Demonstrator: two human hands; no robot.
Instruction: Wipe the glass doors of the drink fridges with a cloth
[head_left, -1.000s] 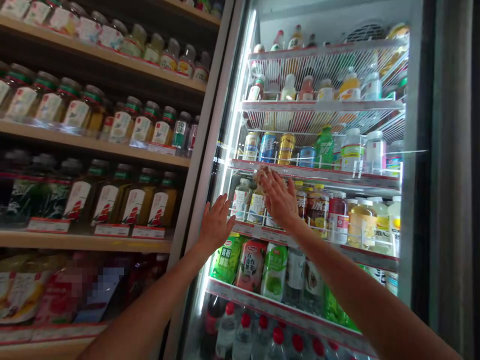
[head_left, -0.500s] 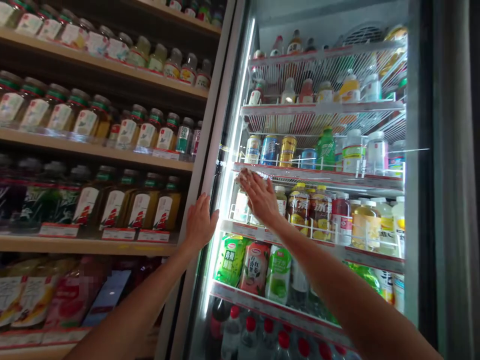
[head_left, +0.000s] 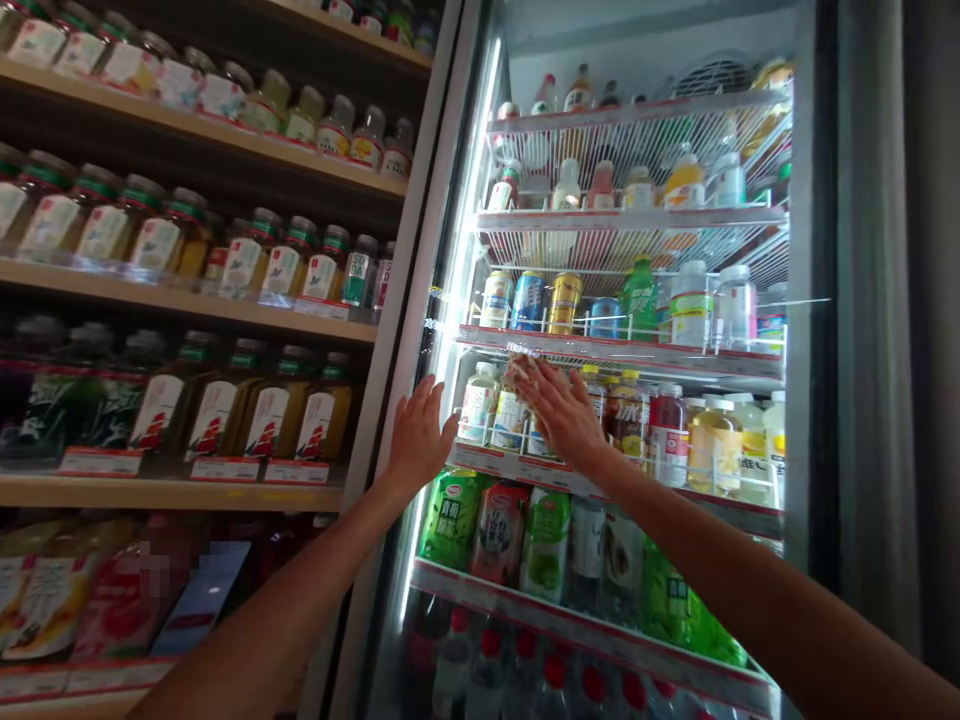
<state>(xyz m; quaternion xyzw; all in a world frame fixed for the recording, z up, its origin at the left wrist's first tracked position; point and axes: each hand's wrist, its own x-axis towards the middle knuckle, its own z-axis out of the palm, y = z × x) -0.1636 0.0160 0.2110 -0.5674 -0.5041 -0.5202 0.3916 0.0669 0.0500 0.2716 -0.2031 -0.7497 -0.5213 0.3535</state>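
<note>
My right hand (head_left: pixel 562 410) lies nearly flat against the glass door of a lit drinks fridge, pressing a small crumpled brown-and-white cloth (head_left: pixel 525 370) under its fingertips. Most of the cloth is hidden by the fingers. Behind the glass at that height stand bottles, among them a pale-labelled bottle (head_left: pixel 478 402). My left hand (head_left: pixel 421 430) is open, fingers spread upward, at the left edge of the door beside the bright light strip (head_left: pixel 459 250). It holds nothing; whether its palm touches the glass or the frame I cannot tell.
Wooden shelves (head_left: pixel 187 300) with rows of bottles stand to the left, next to the fridge's metal frame (head_left: pixel 401 290). Inside the fridge are wire racks (head_left: pixel 630 235), cans (head_left: pixel 564 303), large green bottles (head_left: pixel 451 515) and red-capped bottles (head_left: pixel 555 672). A dark upright (head_left: pixel 821 300) borders the right side.
My right hand slid left across the glass with the cloth, then back right. My left hand shifted left along the door edge, then slightly back right, staying open.
</note>
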